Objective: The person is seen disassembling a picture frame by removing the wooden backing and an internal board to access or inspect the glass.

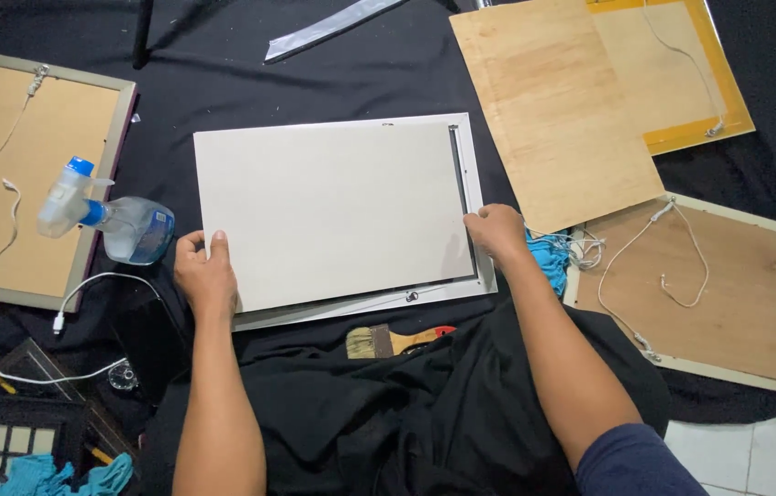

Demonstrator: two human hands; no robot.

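Over on the left, a spray bottle (117,220) lies on its side on the black cloth (333,83). The left hand (207,274) clamps the grey backing board's (333,211) near-left corner, thumb on top. The board lies long axis left to right, skewed over the white frame (471,280) beneath. The right hand (496,230) pinches its right edge. A paintbrush (388,342) lies just below, wooden panels further right.

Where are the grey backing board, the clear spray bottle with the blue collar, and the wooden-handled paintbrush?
Grey backing board (333,207): head view, centre of its flat face.
Clear spray bottle (135,230): head view, its clear body.
Wooden-handled paintbrush (371,342): head view, its bristles.
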